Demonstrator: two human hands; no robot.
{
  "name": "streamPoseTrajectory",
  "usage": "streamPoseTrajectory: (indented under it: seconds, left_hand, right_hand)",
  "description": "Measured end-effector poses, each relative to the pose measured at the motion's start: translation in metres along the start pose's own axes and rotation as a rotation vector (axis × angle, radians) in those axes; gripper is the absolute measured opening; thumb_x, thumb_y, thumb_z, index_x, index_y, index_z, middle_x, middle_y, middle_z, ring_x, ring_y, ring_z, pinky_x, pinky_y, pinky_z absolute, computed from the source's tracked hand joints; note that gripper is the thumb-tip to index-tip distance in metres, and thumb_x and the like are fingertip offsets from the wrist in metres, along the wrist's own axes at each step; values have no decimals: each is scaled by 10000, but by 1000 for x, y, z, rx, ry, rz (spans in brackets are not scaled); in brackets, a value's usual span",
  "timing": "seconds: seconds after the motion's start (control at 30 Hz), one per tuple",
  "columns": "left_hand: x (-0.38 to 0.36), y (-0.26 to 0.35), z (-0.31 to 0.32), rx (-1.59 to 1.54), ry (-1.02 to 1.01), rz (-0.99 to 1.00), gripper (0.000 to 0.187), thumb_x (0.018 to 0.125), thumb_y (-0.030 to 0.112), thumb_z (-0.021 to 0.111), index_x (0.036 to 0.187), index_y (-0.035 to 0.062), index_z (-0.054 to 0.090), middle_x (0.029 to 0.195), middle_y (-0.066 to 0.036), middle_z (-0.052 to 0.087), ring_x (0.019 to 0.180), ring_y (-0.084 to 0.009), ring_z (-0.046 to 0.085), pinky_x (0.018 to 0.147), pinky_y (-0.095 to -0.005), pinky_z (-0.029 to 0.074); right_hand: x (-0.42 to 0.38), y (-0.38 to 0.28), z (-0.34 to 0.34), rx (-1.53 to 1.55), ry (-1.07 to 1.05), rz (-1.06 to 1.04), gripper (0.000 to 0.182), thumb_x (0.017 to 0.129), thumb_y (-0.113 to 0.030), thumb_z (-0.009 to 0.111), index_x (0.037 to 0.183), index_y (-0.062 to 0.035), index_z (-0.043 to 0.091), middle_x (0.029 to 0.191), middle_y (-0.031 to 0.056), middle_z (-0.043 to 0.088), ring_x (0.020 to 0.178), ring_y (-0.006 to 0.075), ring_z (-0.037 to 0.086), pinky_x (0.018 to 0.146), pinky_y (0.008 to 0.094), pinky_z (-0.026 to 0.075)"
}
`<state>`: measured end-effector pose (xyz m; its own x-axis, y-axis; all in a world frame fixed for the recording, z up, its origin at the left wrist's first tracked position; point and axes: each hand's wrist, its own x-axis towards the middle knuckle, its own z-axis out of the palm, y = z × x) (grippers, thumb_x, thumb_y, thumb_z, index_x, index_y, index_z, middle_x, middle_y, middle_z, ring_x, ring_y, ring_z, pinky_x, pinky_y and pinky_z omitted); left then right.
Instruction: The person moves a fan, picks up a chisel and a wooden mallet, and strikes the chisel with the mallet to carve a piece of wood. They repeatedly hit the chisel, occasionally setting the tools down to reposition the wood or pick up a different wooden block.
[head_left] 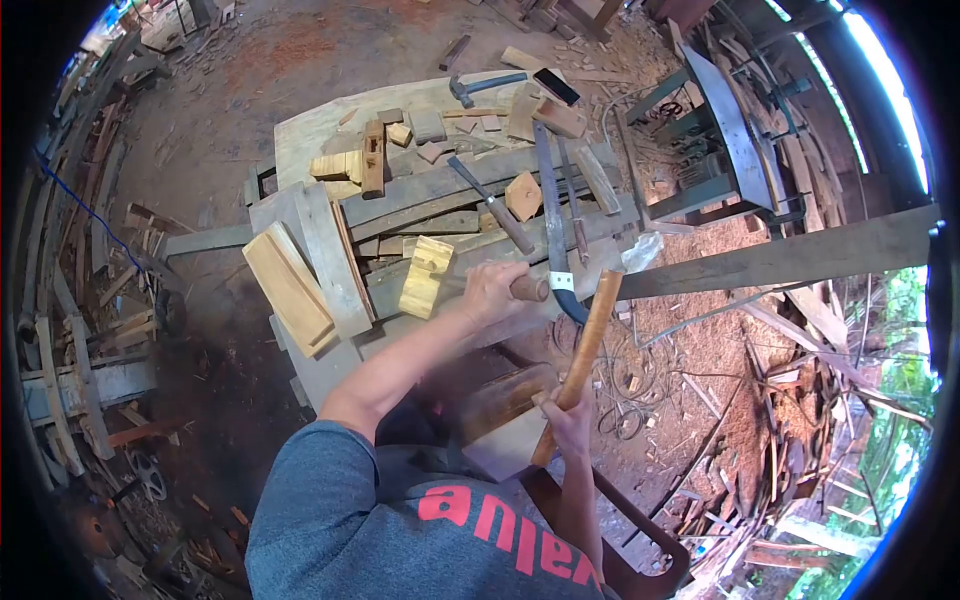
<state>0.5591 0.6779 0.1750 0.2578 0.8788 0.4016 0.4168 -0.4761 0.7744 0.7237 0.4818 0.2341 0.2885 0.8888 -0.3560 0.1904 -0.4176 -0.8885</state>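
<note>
My left hand (492,290) is closed around a chisel (530,289) by its wooden handle, whose butt sticks out to the right. The tool's other end points left at a yellow wood block (426,277) with a dark notch in its face; the blade is mostly hidden. Lower and to the right, my right hand (568,420) grips a long, smooth wooden stick (590,335), tilted with its upper end near the saw handle. Beside that fist, a thick wooden block (508,415) with a pale face overlaps the stick's lower part.
A low plank bench (400,205) carries a handsaw (551,190), another chisel (490,205), a wooden hand plane (373,160), a hammer (485,88), a phone (556,87) and several offcuts. A broad plank (780,255) juts rightward. Shavings (690,350) and scrap cover the floor.
</note>
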Motion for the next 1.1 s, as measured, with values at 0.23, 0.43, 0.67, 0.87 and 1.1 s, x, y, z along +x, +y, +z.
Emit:
streamPoseTrajectory:
  seconds: [0.23,0.43,0.67,0.87,1.1]
  left_hand:
    - [-13,12,-1,-13,-38,83,225,632,133,729,783,96,566,706,-86,600,692,-323,619,602,-427,478]
    - [-15,10,-6,-31,-18,87,248,617,149,745,780,99,565,703,-75,594,698,-306,614,603,-413,467]
    - [-21,13,-10,-57,-46,101,247,627,156,748,783,93,568,710,-85,596,706,-321,609,613,-417,463]
    - [-23,14,-10,-70,-75,88,246,649,185,754,759,78,561,705,-96,589,700,-329,607,609,-419,465]
    - [-23,15,-12,-82,-123,96,281,685,259,775,742,82,564,687,-98,583,680,-323,605,602,-424,469]
  right_hand:
    - [-19,-20,7,-52,41,-77,383,744,13,717,1021,-71,466,781,-9,519,654,76,519,583,241,445]
    - [-24,-13,17,25,62,-61,385,733,9,726,1006,-81,471,785,-8,515,684,88,521,624,256,452]
    - [-26,-16,13,-17,73,-109,436,736,14,730,1083,-66,477,791,-8,517,696,89,521,633,256,451]
    - [-26,-35,4,55,141,-158,468,742,15,732,1124,-54,470,793,-10,518,707,91,517,672,259,454]
    - [-39,-56,29,171,413,-484,437,790,-25,694,1151,-43,448,808,23,524,698,131,517,729,299,463]
